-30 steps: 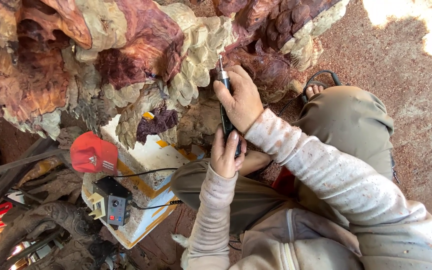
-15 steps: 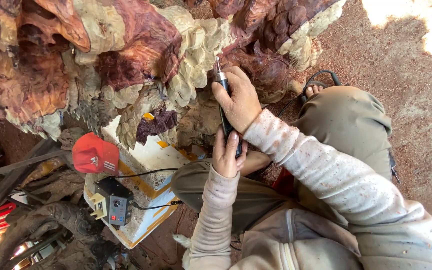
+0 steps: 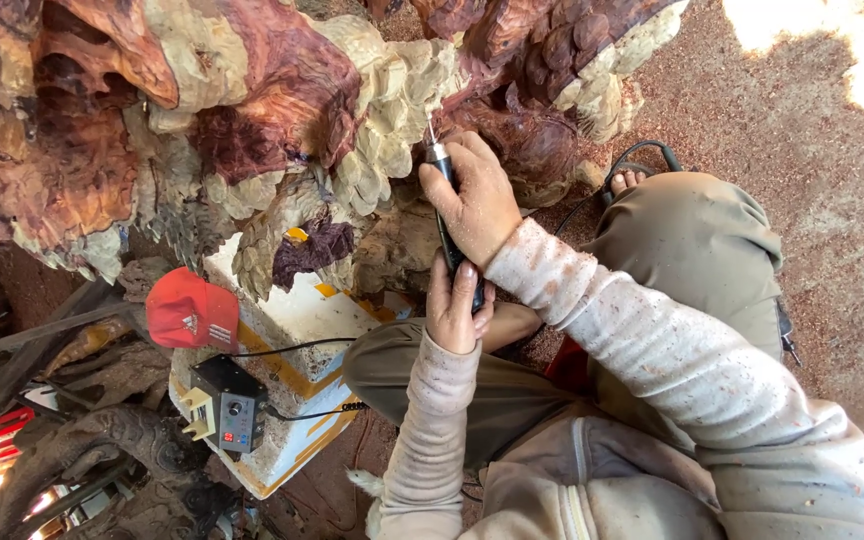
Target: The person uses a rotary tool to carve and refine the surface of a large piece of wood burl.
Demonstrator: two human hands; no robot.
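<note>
Right hand (image 3: 477, 200) at 12 o'clock, fingers wrapped tight on the rotary tool (image 3: 449, 215), bit touching the carving (image 3: 392, 90). Left hand (image 3: 455, 305) clasps the tool's rear end. Pale scales look shaped; surrounding red burl remains rough. Work judged partway.

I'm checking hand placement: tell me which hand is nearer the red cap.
Left. The left hand grips the rear end of the black pen-shaped rotary tool, closer to the red cap. The right hand holds it higher, farther away.

One head-worn camera looks steeply down, close over the lap and carved wood (image 3: 282, 130)
</note>
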